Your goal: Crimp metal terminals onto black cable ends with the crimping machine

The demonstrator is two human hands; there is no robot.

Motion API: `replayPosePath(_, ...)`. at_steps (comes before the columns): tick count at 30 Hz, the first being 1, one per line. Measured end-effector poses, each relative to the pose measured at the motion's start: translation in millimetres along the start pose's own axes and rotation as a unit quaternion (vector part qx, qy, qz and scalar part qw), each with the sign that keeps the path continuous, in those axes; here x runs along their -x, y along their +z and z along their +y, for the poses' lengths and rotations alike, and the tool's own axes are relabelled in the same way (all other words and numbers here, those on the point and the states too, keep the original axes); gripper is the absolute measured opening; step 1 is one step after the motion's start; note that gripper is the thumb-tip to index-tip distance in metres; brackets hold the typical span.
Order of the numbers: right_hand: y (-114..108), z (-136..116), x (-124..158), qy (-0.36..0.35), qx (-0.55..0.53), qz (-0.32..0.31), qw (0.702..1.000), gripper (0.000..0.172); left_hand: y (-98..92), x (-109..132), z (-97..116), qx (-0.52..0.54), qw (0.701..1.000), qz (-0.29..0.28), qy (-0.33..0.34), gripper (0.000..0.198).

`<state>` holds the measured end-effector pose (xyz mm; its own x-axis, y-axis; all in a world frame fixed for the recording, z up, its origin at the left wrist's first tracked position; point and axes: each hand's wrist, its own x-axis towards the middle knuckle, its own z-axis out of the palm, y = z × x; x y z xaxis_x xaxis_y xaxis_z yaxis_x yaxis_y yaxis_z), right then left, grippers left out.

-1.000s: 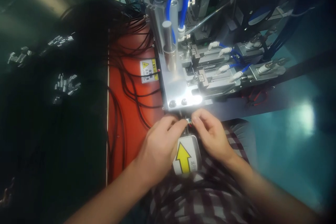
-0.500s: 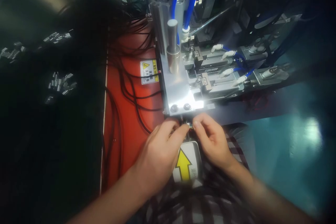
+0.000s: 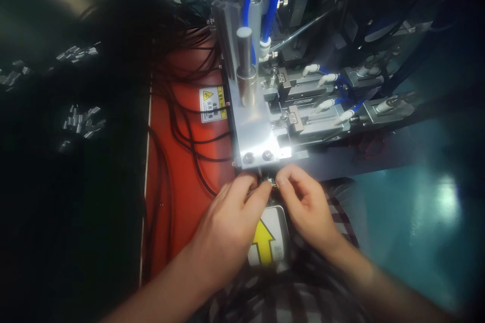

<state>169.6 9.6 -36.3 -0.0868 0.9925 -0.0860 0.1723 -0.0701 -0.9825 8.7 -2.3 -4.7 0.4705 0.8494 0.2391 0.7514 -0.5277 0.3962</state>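
Note:
My left hand is closed, thumb and index finger pinching the end of a cable just below the front of a metal machine block. Thin, light wire ends stick out from those fingertips towards my right hand. That hand is also closed, its thumb and index finger pressed together at the wire tips. The fingers hide most of the cable end, and its details are too small to make out. Beneath the hands lies a white plate with a yellow arrow.
Black cables run over the red surface, which carries a warning label. Small shiny metal tubes lie in piles on the dark surface at left. Blue air hoses and pneumatic cylinders occupy the machine's right side.
The view has shifted slightly, so the machine and table appear a little further left. Both hands keep nearly the same pose at the wire ends.

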Motion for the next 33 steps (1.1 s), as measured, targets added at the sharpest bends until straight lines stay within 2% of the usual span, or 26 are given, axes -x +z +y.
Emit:
replayPosePath(23, 0.2, 4.0, 1.9, -0.022, 0.030, 0.011, 0.999, 0.020, -0.9, -3.3, 1.9, -0.034, 0.999, 0.008, 0.002, 0.031)
replayPosePath(33, -0.4, 0.0, 3.5, -0.023, 0.073, 0.020, 0.997, 0.020, -2.4, -5.3, 2.9, -0.020, 0.999, 0.017, 0.030, 0.032)
